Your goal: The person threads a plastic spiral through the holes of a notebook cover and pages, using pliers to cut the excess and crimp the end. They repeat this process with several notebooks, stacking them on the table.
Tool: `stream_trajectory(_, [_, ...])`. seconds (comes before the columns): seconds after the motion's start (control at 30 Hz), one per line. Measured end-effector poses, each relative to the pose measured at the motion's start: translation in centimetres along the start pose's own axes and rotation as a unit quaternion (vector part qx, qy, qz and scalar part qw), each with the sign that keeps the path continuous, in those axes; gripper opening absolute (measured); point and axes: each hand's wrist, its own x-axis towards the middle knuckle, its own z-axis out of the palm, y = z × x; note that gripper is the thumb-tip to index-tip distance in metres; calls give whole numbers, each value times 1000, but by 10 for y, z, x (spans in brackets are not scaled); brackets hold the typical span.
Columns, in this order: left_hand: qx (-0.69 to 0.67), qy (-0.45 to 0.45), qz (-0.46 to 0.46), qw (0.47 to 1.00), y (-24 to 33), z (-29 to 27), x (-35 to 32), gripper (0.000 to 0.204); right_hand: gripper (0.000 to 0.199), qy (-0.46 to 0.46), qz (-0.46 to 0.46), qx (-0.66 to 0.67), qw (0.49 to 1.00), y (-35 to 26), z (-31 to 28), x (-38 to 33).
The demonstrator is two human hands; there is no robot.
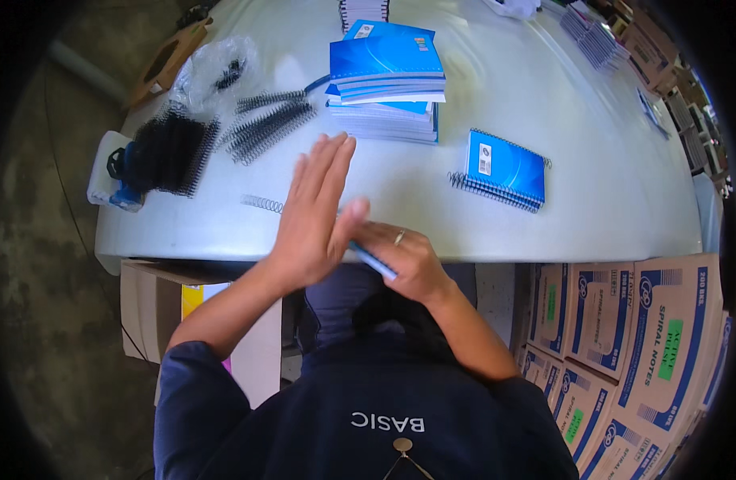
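Left hand open flat, fingers straight, thumb apart; whether palm presses on anything, cannot tell. Right hand closed on thin blue-and-white notebook, held slanted at near edge of white-covered table, just beside left hand. Loose dark spiral coil shows left of left hand, right end hidden. Beyond: tall stack of blue-covered booklets; farther right, small pile of blue spiral-bound notebooks.

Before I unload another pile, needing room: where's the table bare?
The table is barest between the spiral-bound notebooks and its right edge. A narrower strip separates them from the near edge. Crowded: left, black coils; back centre, the blue stack.
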Motion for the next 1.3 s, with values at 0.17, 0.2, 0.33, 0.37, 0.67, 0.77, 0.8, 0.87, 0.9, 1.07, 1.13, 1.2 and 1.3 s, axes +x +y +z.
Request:
stream_trajectory(0.17, [112,36,-84,989,-19,11,45,53,26,-75,-113,-124,983,-33,16,25])
stream_trajectory(0.2, [117,91,-71,986,-18,20,58,50,25,-74,-118,-134,981,-47,27,26])
stream_trajectory(0.33, [151,231,30,961,-15,-2,113,32,29,-79,-74,-73,991,-39,36,23])
stream_trajectory(0.37, [95,225,10,970,-14,-11,115,22,28,-44,35,23,998,-28,33,19])
stream_trajectory(0.67, [-20,-37,-21,999,-43,19,37,40,30,61,281,278,917,12,1,3])
stream_trajectory(0.77, [28,44,60,997,-41,27,31,33,29,59,293,266,917,16,-2,-2])
stream_trajectory(0.8, [42,107,105,988,-40,26,28,33,30,55,290,240,925,15,-2,-2])
stream_trajectory(0.87, [86,217,182,955,-49,21,26,58,33,47,243,177,953,11,0,-1])
stream_trajectory(0.9, [91,237,165,953,-50,18,23,69,35,47,200,146,968,7,3,-3])
stream_trajectory(1.07, [63,58,139,987,-39,52,-60,101,36,72,171,105,977,-7,5,-8])
stream_trajectory(1.13, [108,-140,284,942,-25,44,-108,101,38,62,135,91,985,-8,-1,-9])
stream_trajectory(1.2, [196,118,301,926,-25,19,-60,103,41,54,87,39,994,-12,-1,-7])
stream_trajectory(1.3, [114,236,97,960,-24,9,-12,108,43,29,80,69,994,-21,13,-6])
